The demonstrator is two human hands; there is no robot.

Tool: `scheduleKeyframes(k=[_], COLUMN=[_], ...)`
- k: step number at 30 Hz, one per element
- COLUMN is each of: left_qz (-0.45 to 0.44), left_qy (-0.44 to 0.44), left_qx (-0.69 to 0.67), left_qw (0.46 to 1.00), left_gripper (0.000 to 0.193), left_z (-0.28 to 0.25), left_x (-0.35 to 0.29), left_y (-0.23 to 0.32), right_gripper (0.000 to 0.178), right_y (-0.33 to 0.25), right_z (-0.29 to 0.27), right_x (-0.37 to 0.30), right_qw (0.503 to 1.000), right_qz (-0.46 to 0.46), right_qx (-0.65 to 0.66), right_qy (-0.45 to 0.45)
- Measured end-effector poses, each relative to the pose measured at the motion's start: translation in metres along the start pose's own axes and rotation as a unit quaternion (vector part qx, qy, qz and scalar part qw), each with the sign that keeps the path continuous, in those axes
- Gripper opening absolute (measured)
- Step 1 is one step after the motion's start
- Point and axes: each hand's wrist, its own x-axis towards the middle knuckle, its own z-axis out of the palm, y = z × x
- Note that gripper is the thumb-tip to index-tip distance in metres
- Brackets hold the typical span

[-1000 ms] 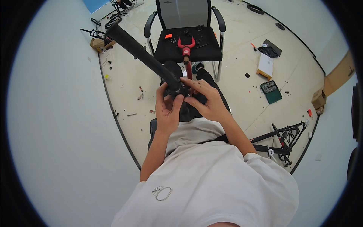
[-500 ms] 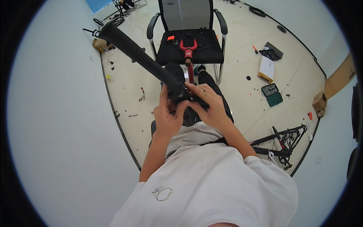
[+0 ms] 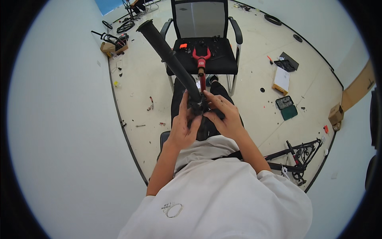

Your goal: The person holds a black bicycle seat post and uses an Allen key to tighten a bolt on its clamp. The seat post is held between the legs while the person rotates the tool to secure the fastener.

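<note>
A black bicycle handlebar (image 3: 181,75) with a flanged grip rises from my lap, tilted toward the upper left. Its lower end runs into a dark clamp-like part (image 3: 199,106) between my hands, with details too small to tell. My left hand (image 3: 186,129) closes on this part from the left, thumb and fingers around it. From the right, my right hand (image 3: 225,115) has its fingertips on the same part, fingers bent. Just beyond, a red bicycle fork (image 3: 201,61) rests on the black seat (image 3: 175,67) of a chair, its prongs pointing away from me.
Small parts and an orange piece (image 3: 183,46) lie on the seat. To the right are a white-topped box (image 3: 281,81), a green case (image 3: 289,112) and a cardboard box (image 3: 336,114). A black bicycle frame (image 3: 284,165) lies at lower right. Loose parts dot the left floor.
The handlebar's grip end has swung to the right and away, so the bar stands steeper in view. Both hands stay at its clamp and have shifted slightly right and lower.
</note>
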Motion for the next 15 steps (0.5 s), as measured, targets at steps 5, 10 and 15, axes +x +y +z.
scheduleKeyframes(k=[5, 10, 15], left_qz=[0.004, -0.001, -0.011], left_qy=[0.000, -0.002, 0.004], left_qx=[-0.026, -0.042, -0.058], left_qw=[1.000, 0.999, 0.998], left_gripper=[0.077, 0.078, 0.080], left_z=[0.001, 0.001, 0.003], left_x=[0.003, 0.006, 0.012], left_y=[0.001, -0.001, 0.000], right_gripper=[0.058, 0.057, 0.056], right_y=[-0.003, -0.006, -0.009], right_z=[0.005, 0.005, 0.005], right_x=[0.000, 0.000, 0.005], right_qw=[1.000, 0.999, 0.999], right_qz=[0.005, 0.021, 0.037], right_qx=[0.013, 0.017, 0.018], right_qy=[0.022, 0.024, 0.035])
